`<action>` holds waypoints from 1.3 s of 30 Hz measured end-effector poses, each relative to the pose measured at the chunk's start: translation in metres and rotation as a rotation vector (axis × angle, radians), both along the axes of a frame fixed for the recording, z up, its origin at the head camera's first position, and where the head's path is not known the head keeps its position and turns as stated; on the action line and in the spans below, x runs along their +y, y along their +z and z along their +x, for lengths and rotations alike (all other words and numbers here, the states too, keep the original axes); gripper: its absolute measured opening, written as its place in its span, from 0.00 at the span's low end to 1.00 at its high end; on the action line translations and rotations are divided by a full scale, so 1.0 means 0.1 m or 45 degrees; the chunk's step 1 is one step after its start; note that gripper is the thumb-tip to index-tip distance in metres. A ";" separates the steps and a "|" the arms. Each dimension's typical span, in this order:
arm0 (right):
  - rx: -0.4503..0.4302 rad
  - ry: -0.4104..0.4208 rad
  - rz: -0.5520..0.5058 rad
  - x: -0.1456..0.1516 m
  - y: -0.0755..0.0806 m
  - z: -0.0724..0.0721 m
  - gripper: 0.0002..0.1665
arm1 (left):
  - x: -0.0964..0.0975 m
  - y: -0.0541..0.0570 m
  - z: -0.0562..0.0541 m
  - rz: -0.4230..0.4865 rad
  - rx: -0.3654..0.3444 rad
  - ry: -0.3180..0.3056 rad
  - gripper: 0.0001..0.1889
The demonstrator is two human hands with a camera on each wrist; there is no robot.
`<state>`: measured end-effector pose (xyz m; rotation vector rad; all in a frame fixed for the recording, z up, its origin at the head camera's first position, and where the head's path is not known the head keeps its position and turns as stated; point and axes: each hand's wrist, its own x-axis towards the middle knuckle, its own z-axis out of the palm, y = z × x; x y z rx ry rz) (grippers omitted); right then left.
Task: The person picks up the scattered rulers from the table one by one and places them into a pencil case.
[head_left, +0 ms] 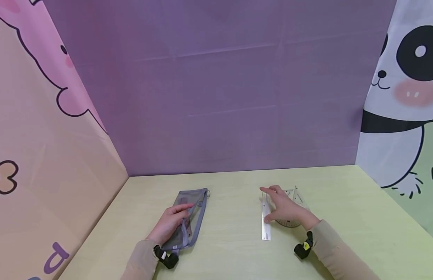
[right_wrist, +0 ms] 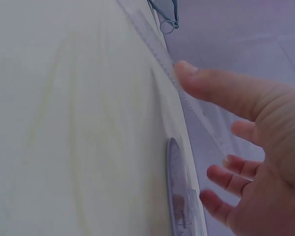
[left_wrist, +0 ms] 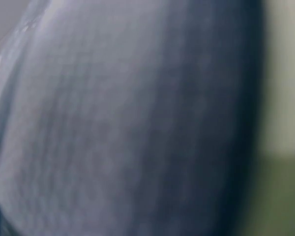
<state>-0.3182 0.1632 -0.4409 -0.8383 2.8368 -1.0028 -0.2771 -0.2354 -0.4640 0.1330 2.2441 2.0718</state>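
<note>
A grey-blue mesh zip pouch (head_left: 199, 217) is at the left of the table, its zip side parted. My left hand (head_left: 172, 219) grips its upper layer, fingers over the opening, the thumb hidden. Blurred pouch cloth (left_wrist: 98, 118) fills most of the left wrist view. With thumb and fingers, my right hand (head_left: 286, 208) holds a clear ruler (head_left: 266, 232); in the right wrist view the ruler (right_wrist: 150, 37) slants, its far end off the table. Partly beneath that hand lie a round clear protractor (head_left: 288, 224) and a clear set square (head_left: 296, 195).
A pale yellow table (head_left: 230, 252) lies under everything. Behind it hangs a purple cloth wall (head_left: 220, 97), with printed panels at the left (head_left: 62, 155) and right (head_left: 412, 147). A small metal ring (head_left: 208, 193) is on the pouch's far corner.
</note>
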 end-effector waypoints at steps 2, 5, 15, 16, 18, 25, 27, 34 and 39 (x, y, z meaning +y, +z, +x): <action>-0.052 -0.005 -0.100 -0.01 -0.02 0.00 0.58 | 0.00 0.00 0.00 0.001 -0.006 -0.004 0.22; -0.135 -0.041 -0.248 -0.03 -0.04 0.00 0.54 | 0.00 0.00 0.01 0.006 -0.006 -0.013 0.22; -0.151 -0.167 -0.416 -0.05 -0.11 -0.05 0.50 | 0.00 0.00 0.01 -0.004 -0.003 -0.025 0.22; -0.165 -0.173 -0.437 -0.05 -0.12 -0.06 0.51 | 0.00 0.00 0.01 -0.006 -0.002 -0.026 0.22; -0.206 -0.176 -0.493 -0.05 -0.12 -0.06 0.52 | 0.00 0.00 0.02 -0.008 -0.007 -0.026 0.22; -0.341 -0.171 -0.710 -0.03 -0.12 -0.07 0.56 | 0.00 0.00 0.02 -0.010 -0.018 -0.020 0.22; -0.344 -0.192 -0.731 -0.02 -0.12 -0.08 0.56 | 0.00 0.00 0.02 -0.006 -0.016 -0.025 0.22; -0.368 -0.274 -0.749 -0.03 -0.10 -0.11 0.49 | -0.01 0.02 0.01 -0.011 -0.013 -0.037 0.22; -0.417 -0.319 -0.782 -0.05 -0.09 -0.10 0.38 | -0.01 0.01 0.00 -0.019 -0.005 -0.032 0.22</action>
